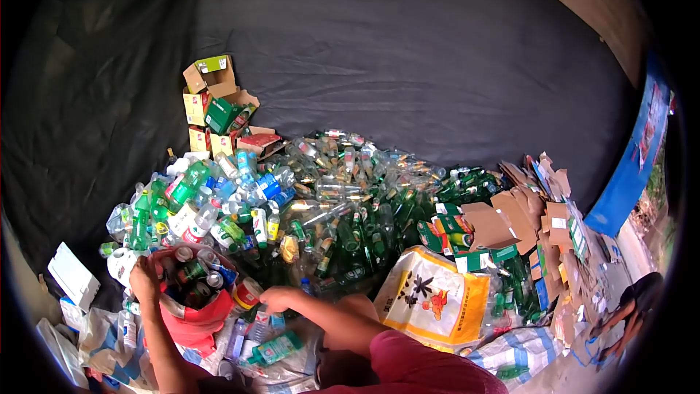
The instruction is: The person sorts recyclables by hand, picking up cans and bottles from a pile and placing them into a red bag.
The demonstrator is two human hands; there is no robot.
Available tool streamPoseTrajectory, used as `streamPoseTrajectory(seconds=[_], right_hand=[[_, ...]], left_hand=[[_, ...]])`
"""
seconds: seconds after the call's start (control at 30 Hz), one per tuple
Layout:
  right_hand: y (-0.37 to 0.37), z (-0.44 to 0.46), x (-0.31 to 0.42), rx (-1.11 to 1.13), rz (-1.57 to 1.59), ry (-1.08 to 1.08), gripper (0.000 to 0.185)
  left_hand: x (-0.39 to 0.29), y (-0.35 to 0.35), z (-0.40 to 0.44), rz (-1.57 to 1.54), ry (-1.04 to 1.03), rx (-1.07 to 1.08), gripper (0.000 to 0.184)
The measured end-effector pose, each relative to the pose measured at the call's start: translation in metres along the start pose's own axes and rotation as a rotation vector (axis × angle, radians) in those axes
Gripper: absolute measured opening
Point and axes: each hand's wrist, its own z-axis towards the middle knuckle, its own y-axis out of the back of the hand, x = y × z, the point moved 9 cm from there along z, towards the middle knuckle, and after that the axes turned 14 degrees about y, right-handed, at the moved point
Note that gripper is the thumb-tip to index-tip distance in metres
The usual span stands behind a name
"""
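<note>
My left hand point(144, 275) is closed at the left rim of a red bag point(191, 325), beside a white container point(120, 266); what its fingers grip is too small to make out. The bag stands open, with cans point(195, 271) inside. On the bag's right side, my right hand point(275, 298) is next to a red and yellow can point(247, 294). Its fingers are partly hidden, and I cannot tell if they hold anything. A green-tinted bottle point(275, 349) lies below my right hand.
Plastic bottles point(191, 182) and glass bottles point(350, 241) are heaped ahead. Cartons point(219, 113) are stacked behind. A white and yellow sack point(434, 299) and flattened cardboard point(503, 222) lie right. A person's legs point(627, 314) show at the far right.
</note>
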Motion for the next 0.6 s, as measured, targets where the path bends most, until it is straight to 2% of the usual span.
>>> streamPoseTrajectory(seconds=[0.4,0.6], right_hand=[[-0.005,0.003,-0.007,0.018,0.022,-0.017,0.055],[-0.01,0.006,-0.019,-0.014,0.004,-0.004,0.052]], left_hand=[[0.0,-0.002,0.001,0.056,-0.046,-0.035,0.039],[-0.002,-0.004,0.001,0.045,-0.012,-0.022,0.037]])
